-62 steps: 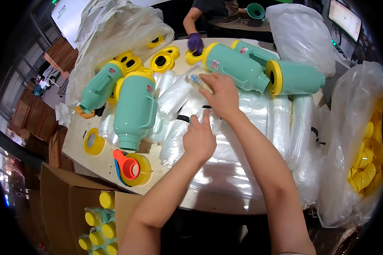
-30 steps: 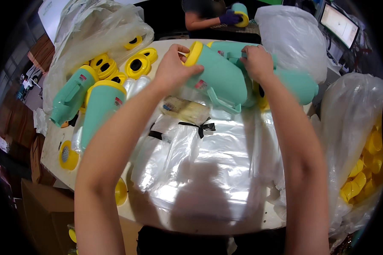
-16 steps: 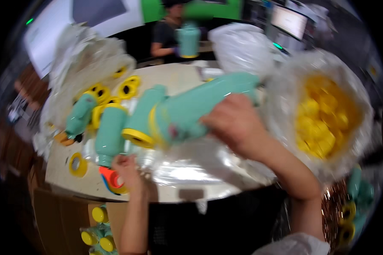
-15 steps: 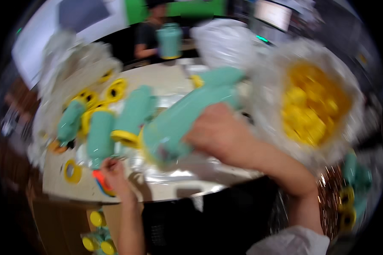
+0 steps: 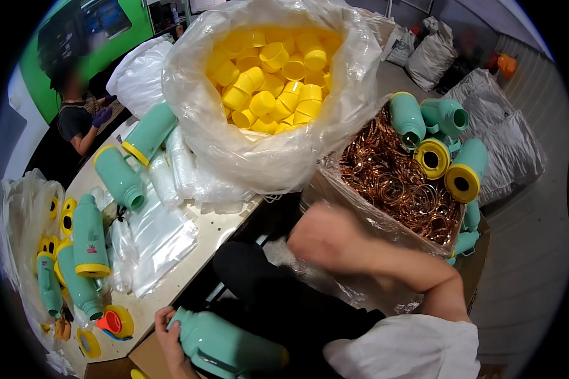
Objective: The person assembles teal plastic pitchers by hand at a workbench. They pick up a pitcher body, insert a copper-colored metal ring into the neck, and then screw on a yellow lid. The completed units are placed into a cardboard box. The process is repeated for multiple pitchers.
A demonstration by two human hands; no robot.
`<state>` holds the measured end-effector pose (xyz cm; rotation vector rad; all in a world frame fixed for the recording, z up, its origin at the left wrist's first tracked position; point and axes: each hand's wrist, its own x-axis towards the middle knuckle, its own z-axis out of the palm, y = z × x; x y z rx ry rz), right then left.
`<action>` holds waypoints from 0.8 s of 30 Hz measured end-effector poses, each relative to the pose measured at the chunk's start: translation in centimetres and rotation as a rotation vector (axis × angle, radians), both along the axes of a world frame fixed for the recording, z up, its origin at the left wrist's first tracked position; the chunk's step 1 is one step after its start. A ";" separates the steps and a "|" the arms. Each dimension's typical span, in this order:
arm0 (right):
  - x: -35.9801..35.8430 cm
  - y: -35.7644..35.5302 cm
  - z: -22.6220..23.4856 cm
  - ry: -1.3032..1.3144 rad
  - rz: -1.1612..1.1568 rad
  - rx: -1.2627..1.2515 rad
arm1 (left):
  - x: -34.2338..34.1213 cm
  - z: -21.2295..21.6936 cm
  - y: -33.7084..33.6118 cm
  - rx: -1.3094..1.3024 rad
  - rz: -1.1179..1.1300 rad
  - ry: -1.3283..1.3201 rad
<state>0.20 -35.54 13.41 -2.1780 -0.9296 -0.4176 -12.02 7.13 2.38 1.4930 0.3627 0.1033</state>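
Low in front of my lap, my left hand (image 5: 170, 342) is wrapped round the neck end of a green thermos flask body (image 5: 231, 341). The flask lies on its side, with a handle and a yellow rim at its right end. My right hand (image 5: 327, 238) is in the air beside a plastic-lined box (image 5: 385, 218) full of copper-coloured rings (image 5: 385, 170). Motion smears its fingers, so whether they hold anything is unclear. Several more green flask bodies with yellow rims, such as one flask body (image 5: 90, 237), lie on the table to the left.
A large clear bag (image 5: 189, 120) of yellow cups (image 5: 278, 79) stands at the far middle. Flat plastic bags (image 5: 161, 249), a tape roll (image 5: 88, 343) and an orange ring (image 5: 110, 321) lie on the table (image 5: 205, 243). Green flasks (image 5: 446, 117) rest on the box. A person (image 5: 76, 117) works far left.
The view has swung right. My right hand has left the flask over the table and is now beside the box of rings. My left hand now grips a flask below the table edge.
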 end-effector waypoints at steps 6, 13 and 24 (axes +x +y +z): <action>8.4 -18.3 -1.8 0.134 -0.740 -0.493 | -0.8 2.8 -1.4 -0.127 0.054 -0.181; 11.5 -17.8 -4.9 0.487 -0.803 -0.577 | 0.1 1.8 -4.7 -0.107 -0.097 -0.044; 1.9 13.1 -4.7 -0.253 0.332 0.073 | -0.5 -0.4 -5.9 -0.218 0.021 -0.197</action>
